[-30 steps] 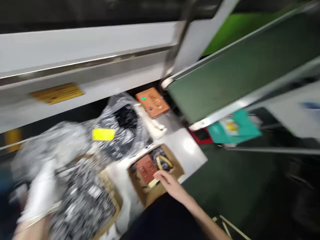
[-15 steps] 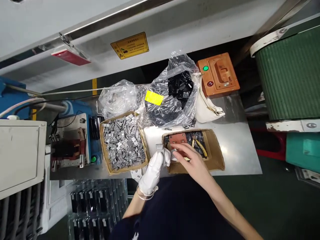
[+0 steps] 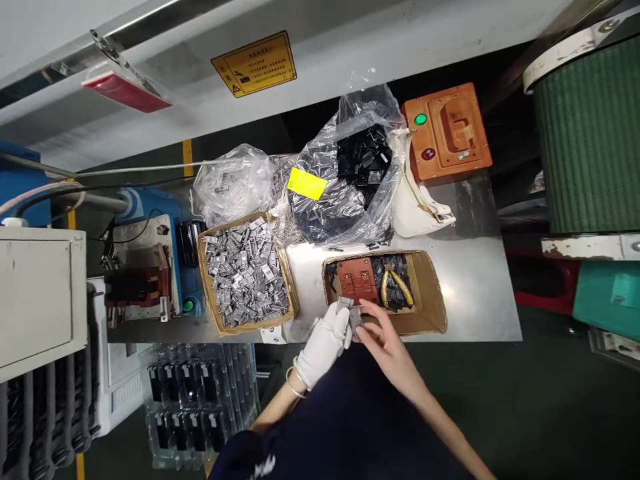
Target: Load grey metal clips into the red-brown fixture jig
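My left hand, in a white glove, and my bare right hand meet at the near edge of the metal table. Together they pinch a small grey metal part just in front of a cardboard box. That box holds a red-brown block, yellow-handled pliers and small dark parts. To the left a second cardboard box is full of grey metal clips.
Behind the boxes lie a clear bag of black parts with a yellow label and another clear bag. An orange control box sits at the back right. A green conveyor belt stands right, a small press fixture left.
The view swung from a blurred sideways look to straight over the table. My right hand came out of the right box, and both hands now meet on the metal part at the table's near edge.
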Available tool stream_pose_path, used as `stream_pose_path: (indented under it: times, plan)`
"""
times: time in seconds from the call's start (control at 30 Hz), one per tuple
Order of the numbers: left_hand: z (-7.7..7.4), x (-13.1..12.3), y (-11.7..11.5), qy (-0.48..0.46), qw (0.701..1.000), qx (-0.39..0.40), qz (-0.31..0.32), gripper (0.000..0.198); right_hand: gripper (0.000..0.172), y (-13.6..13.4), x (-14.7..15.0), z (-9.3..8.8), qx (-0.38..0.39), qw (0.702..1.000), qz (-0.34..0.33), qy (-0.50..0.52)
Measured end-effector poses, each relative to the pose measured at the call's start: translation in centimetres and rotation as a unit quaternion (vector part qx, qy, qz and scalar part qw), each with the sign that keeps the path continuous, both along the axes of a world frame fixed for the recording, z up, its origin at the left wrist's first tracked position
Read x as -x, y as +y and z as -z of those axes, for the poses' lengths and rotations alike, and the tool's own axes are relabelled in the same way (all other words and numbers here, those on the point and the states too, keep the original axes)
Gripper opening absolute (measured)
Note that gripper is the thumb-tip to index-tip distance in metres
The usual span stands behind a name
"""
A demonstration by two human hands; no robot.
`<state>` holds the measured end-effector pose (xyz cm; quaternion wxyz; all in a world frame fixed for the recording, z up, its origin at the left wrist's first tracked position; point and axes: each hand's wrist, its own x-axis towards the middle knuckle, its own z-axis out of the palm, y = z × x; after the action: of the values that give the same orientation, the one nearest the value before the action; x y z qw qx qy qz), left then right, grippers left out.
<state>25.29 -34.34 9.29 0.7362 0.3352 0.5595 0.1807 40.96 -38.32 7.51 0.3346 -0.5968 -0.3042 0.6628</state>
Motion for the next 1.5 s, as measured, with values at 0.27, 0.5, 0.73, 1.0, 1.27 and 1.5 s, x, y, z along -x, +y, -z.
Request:
stream_pose_path:
  times: [0.27,0.5,0.73,1.0,1.27,1.5]
  plan:
    - [3.0,-0.9,-0.5,-0.084,0.993,0.022,-0.077,0.061,0.035,-0.1,-2.4,0.4,-0.112,0.973,-0.154,-0.129]
    - [10.3,-4.1,1.3,0.072,0.988,-0.029,-0.134,0.020,0.040,3.4,-6.4,8.1,-0.113,0.958,-0.107,-0.242]
    - [14.3,-4.1,3.5,0.255,0.952,-0.136,-0.099,0.015,0.027,9.2,-6.8,12.5,-0.198,0.926,-0.227,-0.227]
    - [14.4,-4.2,3.4,0.348,0.921,-0.174,0.030,0.021,0.029,9.2,-7.4,13.8,-0.210,0.888,-0.278,-0.301]
    - [12.3,-4.7,4.1,0.428,0.861,-0.188,0.200,0.027,0.030,8.9,-7.2,12.5,-0.241,0.835,-0.334,-0.364]
    - [9.9,-4.6,5.8,0.456,0.775,-0.213,0.381,0.033,0.030,9.8,-6.5,12.7,-0.274,0.779,-0.416,-0.381]
